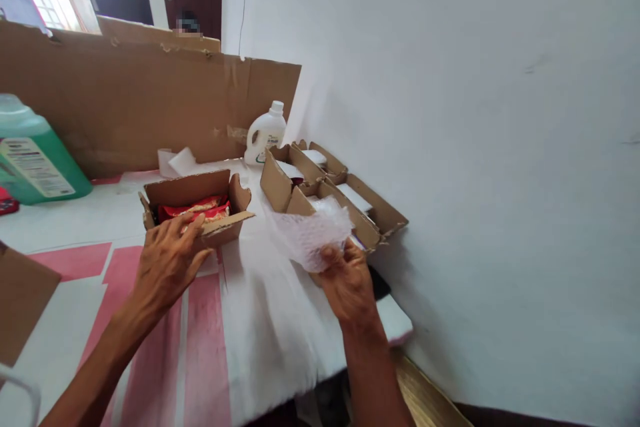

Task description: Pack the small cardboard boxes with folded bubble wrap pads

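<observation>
My left hand (pixel 167 260) rests with fingers spread on the front edge of a small open cardboard box (pixel 197 208), fingertips over the red packets (pixel 195 209) inside it. My right hand (pixel 347 283) pinches a crumpled sheet of clear bubble wrap (pixel 310 230) and holds it up in front of a row of open cardboard boxes (pixel 330 195) by the wall. Those boxes hold white items.
A green liquid jug (pixel 35 157) stands at the far left and a white bottle (pixel 266 133) at the back. A tall cardboard sheet (pixel 140 100) lines the rear of the pink-and-white table (pixel 240 320). The white wall is close on the right. White folded paper (pixel 177 161) lies behind the box.
</observation>
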Tool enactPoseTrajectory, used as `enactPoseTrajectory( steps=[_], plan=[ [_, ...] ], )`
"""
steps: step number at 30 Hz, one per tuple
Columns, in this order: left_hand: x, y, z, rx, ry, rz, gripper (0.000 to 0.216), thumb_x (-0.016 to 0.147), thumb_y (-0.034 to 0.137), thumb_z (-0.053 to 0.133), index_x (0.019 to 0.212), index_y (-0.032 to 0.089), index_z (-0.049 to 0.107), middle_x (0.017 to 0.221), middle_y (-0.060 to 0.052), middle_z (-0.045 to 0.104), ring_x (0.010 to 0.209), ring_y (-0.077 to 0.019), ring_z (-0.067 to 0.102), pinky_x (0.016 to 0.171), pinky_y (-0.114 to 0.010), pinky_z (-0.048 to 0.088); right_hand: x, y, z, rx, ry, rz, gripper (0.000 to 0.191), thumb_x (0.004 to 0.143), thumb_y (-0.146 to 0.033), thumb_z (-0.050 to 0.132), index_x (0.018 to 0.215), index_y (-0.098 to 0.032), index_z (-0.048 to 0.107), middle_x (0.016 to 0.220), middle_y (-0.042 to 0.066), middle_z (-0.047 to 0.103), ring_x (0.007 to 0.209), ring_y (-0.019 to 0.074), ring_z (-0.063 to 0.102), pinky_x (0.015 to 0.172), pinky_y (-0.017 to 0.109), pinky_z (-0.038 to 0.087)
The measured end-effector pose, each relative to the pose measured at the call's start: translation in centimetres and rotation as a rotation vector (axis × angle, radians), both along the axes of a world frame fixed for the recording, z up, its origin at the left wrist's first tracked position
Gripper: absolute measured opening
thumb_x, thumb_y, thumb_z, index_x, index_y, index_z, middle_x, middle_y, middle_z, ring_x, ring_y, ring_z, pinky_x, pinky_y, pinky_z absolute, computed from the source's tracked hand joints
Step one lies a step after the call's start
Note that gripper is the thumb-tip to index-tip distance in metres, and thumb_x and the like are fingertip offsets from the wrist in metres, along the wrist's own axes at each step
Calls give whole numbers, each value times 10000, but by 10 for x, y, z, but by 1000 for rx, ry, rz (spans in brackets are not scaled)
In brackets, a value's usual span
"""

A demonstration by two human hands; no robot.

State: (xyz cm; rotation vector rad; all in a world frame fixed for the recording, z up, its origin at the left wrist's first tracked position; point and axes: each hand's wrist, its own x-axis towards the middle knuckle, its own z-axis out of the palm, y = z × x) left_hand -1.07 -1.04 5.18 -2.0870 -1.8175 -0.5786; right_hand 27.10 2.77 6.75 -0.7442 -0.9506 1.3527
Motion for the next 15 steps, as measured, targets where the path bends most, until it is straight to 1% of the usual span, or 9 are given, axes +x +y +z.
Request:
enactPoseTrajectory(
  steps=[2,3,5,7,9,10,13,15],
  plan=[
    [17,-23,9,104,-67,-117,595,895,288,618,1457,161,470,1428,-188,545,1273,-355,536,1025,-513,434,-1,-22,-8,-26,23,73,439,578,-386,945,911,-237,702,840,-24,702,757,162,651,800,321,552],
    [27,-36,12,135,-115,-190,610,896,275,622,1470,163,445,1462,-187,513,1322,-345,502,1073,-519,407,-3,-32,-13,-38,33,108,436,563,-367,954,888,-233,695,821,-32,686,740,151,631,779,300,544],
    [47,-62,13,173,-215,-332,551,893,239,642,1417,177,486,1431,-166,537,1337,-301,499,1122,-501,382,-8,-50,-20,-54,38,183,405,555,-334,961,818,-217,676,768,-46,642,692,126,577,702,251,511],
    [64,-84,7,241,-300,-407,413,875,184,677,1276,186,577,1302,-131,622,1270,-256,555,1106,-459,410,-13,-65,-27,-64,30,239,375,571,-308,955,785,-201,666,739,-50,610,664,110,528,641,223,469],
    [72,-100,-3,327,-348,-404,302,855,100,685,1139,189,628,1165,-96,678,1176,-222,609,1045,-410,457,-19,-76,-31,-62,34,257,352,598,-296,943,804,-197,674,747,-47,602,674,109,512,642,220,451],
    [73,-107,-9,357,-364,-386,281,849,59,676,1095,188,641,1111,-84,692,1133,-209,627,1009,-388,477,-21,-81,-32,-62,45,258,350,606,-296,940,815,-199,676,752,-46,600,685,111,512,655,223,450],
    [65,-123,-23,382,-374,-340,278,840,-10,648,1047,176,658,1007,-65,700,1022,-180,649,935,-347,505,-28,-87,-36,-73,101,282,374,613,-345,939,813,-203,657,749,-44,570,689,119,496,670,236,440],
    [54,-134,-25,382,-349,-321,301,833,-40,638,1058,159,659,960,-62,691,964,-168,645,908,-336,510,-33,-85,-43,-85,149,285,391,644,-422,917,807,-210,632,750,-41,546,690,126,486,675,249,434]
  ],
)
